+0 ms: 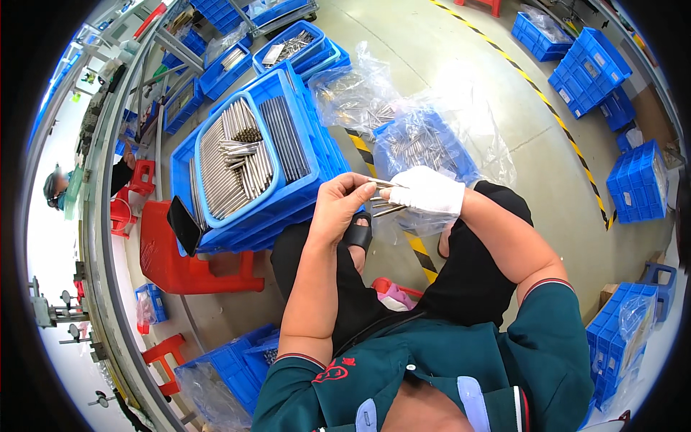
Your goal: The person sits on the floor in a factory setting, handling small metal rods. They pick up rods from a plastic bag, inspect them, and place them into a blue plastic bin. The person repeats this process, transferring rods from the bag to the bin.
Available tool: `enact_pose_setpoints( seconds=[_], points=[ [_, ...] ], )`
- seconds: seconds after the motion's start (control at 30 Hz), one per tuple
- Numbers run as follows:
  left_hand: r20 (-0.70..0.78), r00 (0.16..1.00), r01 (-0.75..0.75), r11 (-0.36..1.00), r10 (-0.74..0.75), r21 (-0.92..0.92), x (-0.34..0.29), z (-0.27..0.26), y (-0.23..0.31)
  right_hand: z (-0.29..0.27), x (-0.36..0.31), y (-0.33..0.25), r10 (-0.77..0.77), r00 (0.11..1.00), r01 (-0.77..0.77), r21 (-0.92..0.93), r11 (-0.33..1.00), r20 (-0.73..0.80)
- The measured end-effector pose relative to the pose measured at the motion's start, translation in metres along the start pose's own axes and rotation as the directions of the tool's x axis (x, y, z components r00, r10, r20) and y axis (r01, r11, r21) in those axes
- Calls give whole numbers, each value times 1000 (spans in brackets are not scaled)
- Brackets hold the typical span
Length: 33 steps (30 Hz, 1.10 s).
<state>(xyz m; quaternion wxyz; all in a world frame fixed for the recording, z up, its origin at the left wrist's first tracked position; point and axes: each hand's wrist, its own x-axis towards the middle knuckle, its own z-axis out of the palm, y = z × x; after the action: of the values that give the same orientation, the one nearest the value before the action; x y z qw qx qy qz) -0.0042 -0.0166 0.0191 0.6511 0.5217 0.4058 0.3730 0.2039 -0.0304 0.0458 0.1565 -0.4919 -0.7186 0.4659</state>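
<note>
My left hand (337, 205), bare, pinches the end of a slim metal rod between thumb and fingers in front of my knees. The white-gloved right hand (428, 196) is closed around several metal rods (389, 210), whose ends stick out toward the left hand. My hands almost meet at the fingertips. Beyond them, a blue bin (461, 155) lined with clear plastic contains a loose heap of metal rods (417, 147). To the left, a stack of blue crates (320, 160) carries a tray with rods (223, 180) laid in rows, some crosswise on top.
A dark phone-like screen (185, 225) leans at the crate's near left corner. A red stool (169, 252) stands left of my knees. Clear plastic bags (353, 90) lie on the floor ahead. Blue crates (637, 183) line the right side. Far left, another person (61, 187) is visible.
</note>
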Motion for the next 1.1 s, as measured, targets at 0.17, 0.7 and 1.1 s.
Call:
enact_pose_setpoints(
  seconds=[0.17, 0.7, 1.1],
  points=[
    [-19, 1000, 20, 998, -19, 57, -1, -1, 6, 1, 1, 4, 12, 1000, -12, 47, 999, 0],
    [49, 998, -29, 999, 28, 33, 0, -3, 5, 4, -2, 1, -9, 999, 12, -55, 998, 46],
    [-149, 985, -116, 969, 84, -220, 11, 2, -2, -1, 0, 10, 54, 997, -65, 198, 978, 63]
  ],
)
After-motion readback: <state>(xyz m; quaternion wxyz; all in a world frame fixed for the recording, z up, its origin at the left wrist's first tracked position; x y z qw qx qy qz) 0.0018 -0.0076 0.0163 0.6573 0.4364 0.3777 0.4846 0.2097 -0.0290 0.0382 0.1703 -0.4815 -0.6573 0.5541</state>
